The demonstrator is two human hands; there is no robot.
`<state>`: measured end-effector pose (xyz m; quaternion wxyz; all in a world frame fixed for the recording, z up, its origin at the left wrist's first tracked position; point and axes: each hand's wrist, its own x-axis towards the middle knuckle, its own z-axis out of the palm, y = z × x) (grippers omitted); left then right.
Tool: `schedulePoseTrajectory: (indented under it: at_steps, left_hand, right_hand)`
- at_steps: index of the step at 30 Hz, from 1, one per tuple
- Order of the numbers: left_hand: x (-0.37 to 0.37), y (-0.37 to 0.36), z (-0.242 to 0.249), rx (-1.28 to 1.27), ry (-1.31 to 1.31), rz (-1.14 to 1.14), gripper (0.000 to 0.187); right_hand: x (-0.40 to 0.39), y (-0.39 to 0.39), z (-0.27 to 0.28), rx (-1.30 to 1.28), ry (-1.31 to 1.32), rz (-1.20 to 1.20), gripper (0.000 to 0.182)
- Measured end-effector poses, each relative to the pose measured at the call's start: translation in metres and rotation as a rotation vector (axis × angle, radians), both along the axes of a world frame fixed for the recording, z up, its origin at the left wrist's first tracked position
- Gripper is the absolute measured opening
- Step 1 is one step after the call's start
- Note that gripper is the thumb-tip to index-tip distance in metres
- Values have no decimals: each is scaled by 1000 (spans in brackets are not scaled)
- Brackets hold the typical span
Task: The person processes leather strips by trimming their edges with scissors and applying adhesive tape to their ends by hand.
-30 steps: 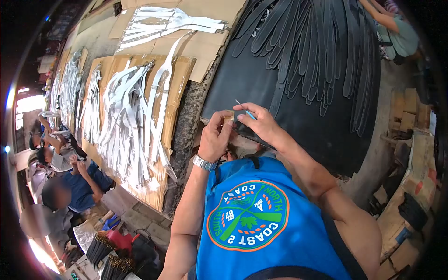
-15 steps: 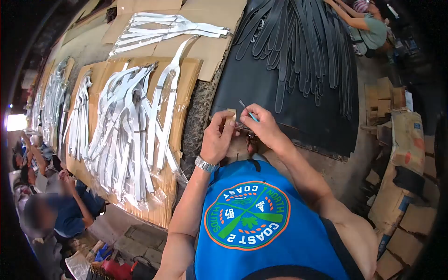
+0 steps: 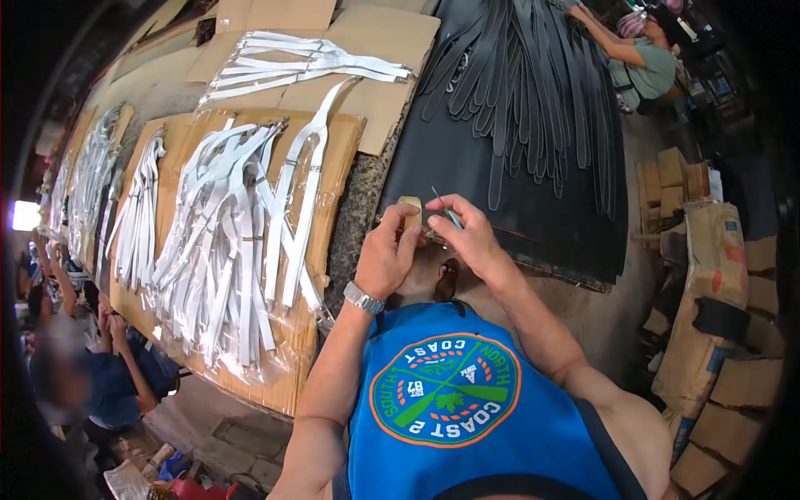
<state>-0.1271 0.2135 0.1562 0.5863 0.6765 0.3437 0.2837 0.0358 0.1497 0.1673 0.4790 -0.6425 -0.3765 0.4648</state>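
Note:
My left hand point(image 3: 387, 254), a metal watch on its wrist, is closed around a small tan flat piece point(image 3: 411, 202) whose upper end shows above the fingers. My right hand point(image 3: 469, 237) pinches a slim tool with a light-blue handle point(image 3: 453, 218) and a thin dark shaft pointing up. I cannot make out the tool's exact kind. The two hands are close together near the front edge of a black sheet point(image 3: 542, 221). On this sheet, beyond my hands, many dark belt-like straps point(image 3: 533, 108) lie in a bundle.
White straps point(image 3: 221, 225), partly in clear plastic, cover cardboard point(image 3: 332, 179) on the left. More white straps point(image 3: 317, 58) lie farther back. One person point(image 3: 650, 67) handles the dark straps at upper right; another point(image 3: 117, 375) is at left. Cardboard boxes point(image 3: 733, 383) stand along the right.
The tool in my right hand has tipped more upright, with less of its handle showing. The tan piece has tilted in my left hand. The view has shifted slightly.

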Motion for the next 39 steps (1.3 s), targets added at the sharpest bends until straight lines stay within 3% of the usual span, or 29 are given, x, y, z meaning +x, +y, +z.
schedulePoseTrajectory:
  at_steps: [1, 4, 13, 16, 19, 24, 26, 28, 31, 37, 39]
  left_hand:
    - [2, 0, 3, 15, 28, -7, 21]
    - [16, -2, 12, 23, 18, -21, 21]
    - [30, -6, 23, 134, 80, -35, 18]
    - [30, -6, 17, 175, 58, -25, 19]
    - [27, -6, 25, 128, 21, 24, 19]
    - [16, -1, 26, 227, 80, 18, 15]
    - [13, 1, 25, 243, 41, -21, 15]
    - [9, 1, 26, 293, -6, -44, 16]
    - [9, 2, 22, 436, -63, -6, 26]
    - [3, -4, 37, 880, 402, 231, 31]
    - [2, -1, 32, 897, 377, 249, 30]
  right_hand:
    - [4, 1, 4, 44, -90, 15, 23]
    - [15, 7, 12, 98, 74, 60, 22]
    - [37, 7, 11, 11, -27, 111, 16]
    - [30, 8, 12, 113, 119, 37, 21]
    - [26, 5, 25, -13, 201, 37, 27]
    - [40, 15, -2, -108, 606, 159, 28]
    - [40, 20, -9, -78, 608, 176, 25]
    - [20, 29, 17, -34, 446, 98, 22]
    - [15, 36, 19, 99, 409, -36, 20]
    - [33, 48, 22, 143, 365, -45, 22]
    - [31, 52, 28, 149, 370, -50, 22]
